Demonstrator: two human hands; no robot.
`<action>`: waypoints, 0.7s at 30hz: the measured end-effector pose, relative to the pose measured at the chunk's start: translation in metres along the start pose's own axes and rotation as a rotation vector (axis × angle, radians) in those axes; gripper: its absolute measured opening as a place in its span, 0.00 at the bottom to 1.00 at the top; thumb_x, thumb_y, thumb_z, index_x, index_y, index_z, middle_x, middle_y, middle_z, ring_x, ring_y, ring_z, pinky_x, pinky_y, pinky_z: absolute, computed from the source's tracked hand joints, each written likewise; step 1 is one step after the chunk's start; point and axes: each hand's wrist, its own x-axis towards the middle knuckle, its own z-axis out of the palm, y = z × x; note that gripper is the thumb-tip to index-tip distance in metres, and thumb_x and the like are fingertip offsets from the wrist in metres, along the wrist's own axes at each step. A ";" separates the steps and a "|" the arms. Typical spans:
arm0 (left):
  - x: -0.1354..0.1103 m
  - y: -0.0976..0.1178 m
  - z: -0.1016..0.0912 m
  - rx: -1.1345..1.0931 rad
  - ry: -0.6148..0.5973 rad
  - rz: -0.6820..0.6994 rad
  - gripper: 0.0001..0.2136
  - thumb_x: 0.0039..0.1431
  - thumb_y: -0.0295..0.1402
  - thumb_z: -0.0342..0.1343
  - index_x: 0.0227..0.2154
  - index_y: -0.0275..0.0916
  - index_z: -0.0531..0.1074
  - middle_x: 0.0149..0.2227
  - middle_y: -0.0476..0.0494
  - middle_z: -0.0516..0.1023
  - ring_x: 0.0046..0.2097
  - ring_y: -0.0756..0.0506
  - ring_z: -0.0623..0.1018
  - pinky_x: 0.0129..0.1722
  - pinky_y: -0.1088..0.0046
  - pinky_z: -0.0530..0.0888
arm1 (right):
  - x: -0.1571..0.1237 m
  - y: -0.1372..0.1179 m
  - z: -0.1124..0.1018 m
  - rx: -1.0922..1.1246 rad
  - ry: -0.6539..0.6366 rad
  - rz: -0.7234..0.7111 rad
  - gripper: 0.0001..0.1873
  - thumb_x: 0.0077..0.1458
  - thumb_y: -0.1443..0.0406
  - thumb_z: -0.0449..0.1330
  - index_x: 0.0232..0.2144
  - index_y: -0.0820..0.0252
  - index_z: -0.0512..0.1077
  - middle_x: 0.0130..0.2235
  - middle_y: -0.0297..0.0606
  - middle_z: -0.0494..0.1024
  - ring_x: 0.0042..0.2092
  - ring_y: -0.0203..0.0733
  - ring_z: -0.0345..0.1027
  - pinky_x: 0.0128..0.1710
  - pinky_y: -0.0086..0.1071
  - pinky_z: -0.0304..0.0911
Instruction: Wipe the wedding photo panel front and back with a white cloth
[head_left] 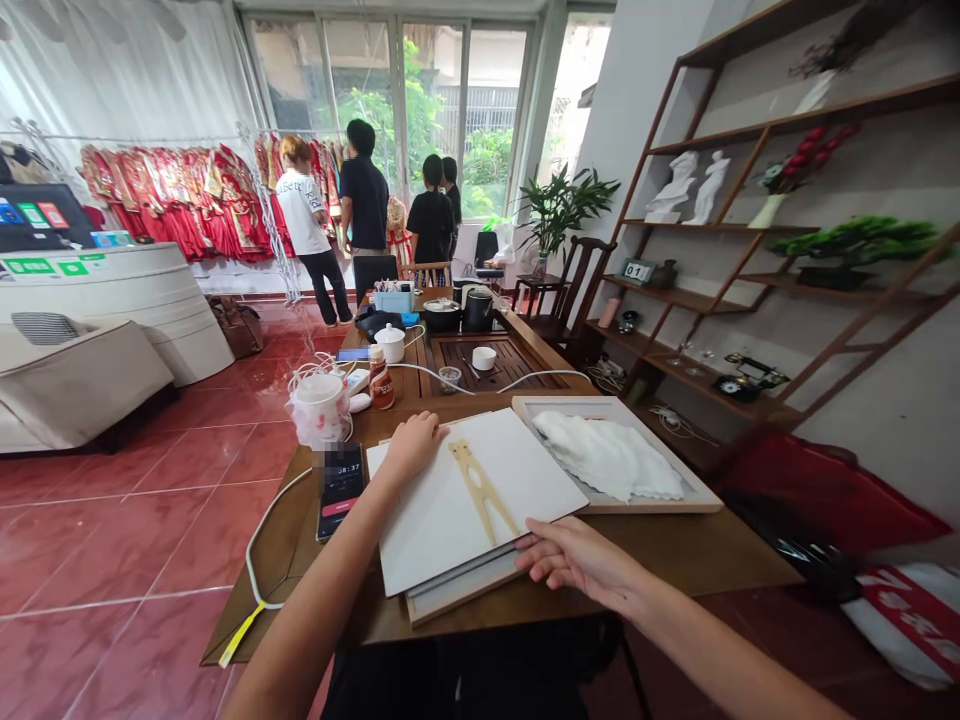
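Observation:
A thin white board (427, 530) lies at an angle over a wood-framed panel (450, 598) at the table's front edge. On the board rests a flat, pale yellow forked piece (480, 490) with two long legs and small holes at its top. My left hand (414, 443) is closed at the board's far left edge, its fingertips partly hidden. At the near right corner, my right hand (566, 560) grips the board's edge, thumb above and fingers curled below. Beside it, a second wooden frame (645, 505) holds a fluffy white sheet (607, 455).
Left of the board lie a phone (341, 490) and a white cable (251, 540). Behind stand a plastic-wrapped cup (321, 410), a brown-red bottle (381, 380) and a tea tray (517, 370). A wooden shelf (675, 225) is on the right. Several people stand by the windows.

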 end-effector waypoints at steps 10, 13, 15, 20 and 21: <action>-0.007 -0.001 -0.005 -0.012 0.060 0.048 0.13 0.66 0.39 0.50 0.48 0.38 0.69 0.50 0.38 0.72 0.49 0.40 0.74 0.49 0.54 0.70 | -0.015 -0.033 -0.027 -0.656 0.164 -0.310 0.29 0.57 0.43 0.49 0.36 0.61 0.73 0.29 0.42 0.78 0.27 0.41 0.72 0.25 0.32 0.66; -0.019 0.001 -0.014 -0.050 0.065 0.117 0.17 0.68 0.44 0.44 0.51 0.40 0.67 0.51 0.37 0.70 0.54 0.36 0.70 0.54 0.51 0.64 | -0.007 -0.056 -0.061 -0.907 0.452 -0.515 0.24 0.55 0.46 0.53 0.41 0.57 0.73 0.44 0.47 0.76 0.46 0.53 0.69 0.45 0.43 0.63; -0.031 0.003 -0.017 -0.091 0.026 0.213 0.19 0.66 0.46 0.46 0.55 0.45 0.64 0.54 0.41 0.68 0.56 0.39 0.68 0.56 0.58 0.64 | 0.007 -0.069 -0.086 -1.052 0.580 -0.605 0.28 0.53 0.46 0.55 0.48 0.56 0.71 0.55 0.50 0.69 0.57 0.62 0.58 0.53 0.51 0.54; -0.052 0.009 -0.013 -0.207 -0.070 0.342 0.30 0.60 0.54 0.50 0.62 0.50 0.56 0.62 0.43 0.61 0.62 0.39 0.63 0.60 0.59 0.62 | 0.054 -0.078 -0.133 -1.339 0.651 -0.664 0.43 0.41 0.41 0.61 0.58 0.48 0.64 0.64 0.47 0.58 0.63 0.68 0.46 0.55 0.60 0.45; -0.054 0.010 -0.010 -0.228 -0.091 0.365 0.31 0.59 0.55 0.50 0.63 0.51 0.55 0.64 0.43 0.59 0.63 0.38 0.61 0.61 0.56 0.60 | 0.062 -0.077 -0.138 -1.380 0.624 -0.662 0.43 0.41 0.42 0.61 0.58 0.47 0.64 0.63 0.45 0.60 0.62 0.66 0.49 0.55 0.58 0.47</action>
